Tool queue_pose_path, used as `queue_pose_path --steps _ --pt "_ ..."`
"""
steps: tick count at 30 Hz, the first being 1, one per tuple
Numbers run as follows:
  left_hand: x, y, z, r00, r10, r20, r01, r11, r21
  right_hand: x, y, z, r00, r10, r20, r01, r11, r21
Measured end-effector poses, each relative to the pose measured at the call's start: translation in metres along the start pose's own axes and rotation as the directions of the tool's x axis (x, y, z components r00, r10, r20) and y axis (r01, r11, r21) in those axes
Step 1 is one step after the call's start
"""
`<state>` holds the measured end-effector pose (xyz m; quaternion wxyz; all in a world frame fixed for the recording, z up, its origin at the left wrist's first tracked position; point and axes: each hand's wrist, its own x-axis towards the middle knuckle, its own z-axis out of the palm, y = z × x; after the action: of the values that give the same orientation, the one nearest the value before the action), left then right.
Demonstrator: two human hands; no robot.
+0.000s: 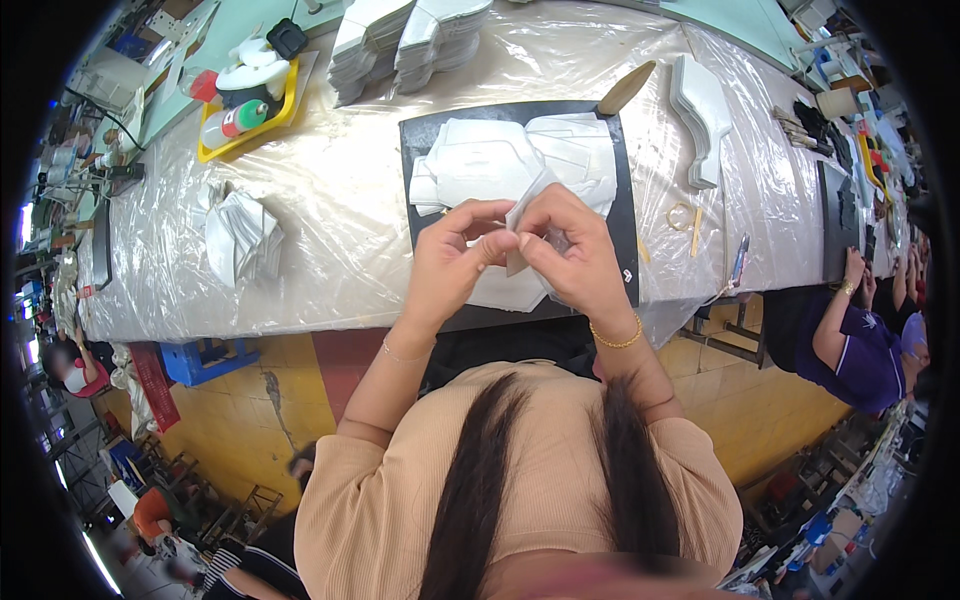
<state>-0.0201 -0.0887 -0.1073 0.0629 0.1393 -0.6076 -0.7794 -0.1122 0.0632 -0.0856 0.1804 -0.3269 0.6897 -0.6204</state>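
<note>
Both hands meet over a black board [622, 190] on the table. My left hand [460, 255] pinches a thin white sheet-like piece [516, 262] between thumb and fingers. My right hand [572, 250] grips the same piece from the other side, and the two thumbs nearly touch. Part of the piece is hidden by the fingers. Beneath and beyond the hands, several flat white cut pieces [480, 150] overlap on the board. A flat wooden tool [627, 88] with a rounded end lies across the board's far right corner.
Stacks of white cut pieces [400, 45] stand at the back, with another stack [697, 115] to the right. A loose white bundle [240, 238] lies left. A yellow tray [290, 100] holds bottles. A tape ring [680, 216] and a pen-like tool [739, 260] lie right. A co-worker [850, 340] sits beyond.
</note>
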Motion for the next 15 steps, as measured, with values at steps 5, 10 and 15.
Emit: queue_pose_path --steps 5,10,15 --pt "0.005 -0.007 -0.003 0.991 -0.017 -0.131 -0.012 0.975 -0.221 -0.004 0.008 0.002 0.988 0.051 -0.144 -0.02 0.978 0.206" --pt "0.008 -0.005 -0.022 0.969 0.05 -0.241 -0.078 0.991 -0.107 -0.007 0.015 -0.021 0.932 0.285 -0.225 -0.062 0.735 0.675" --pt "0.002 0.006 -0.035 0.944 0.061 -0.324 -0.072 0.997 -0.02 -0.01 0.006 -0.058 0.93 0.339 -0.14 -0.174 0.744 0.645"
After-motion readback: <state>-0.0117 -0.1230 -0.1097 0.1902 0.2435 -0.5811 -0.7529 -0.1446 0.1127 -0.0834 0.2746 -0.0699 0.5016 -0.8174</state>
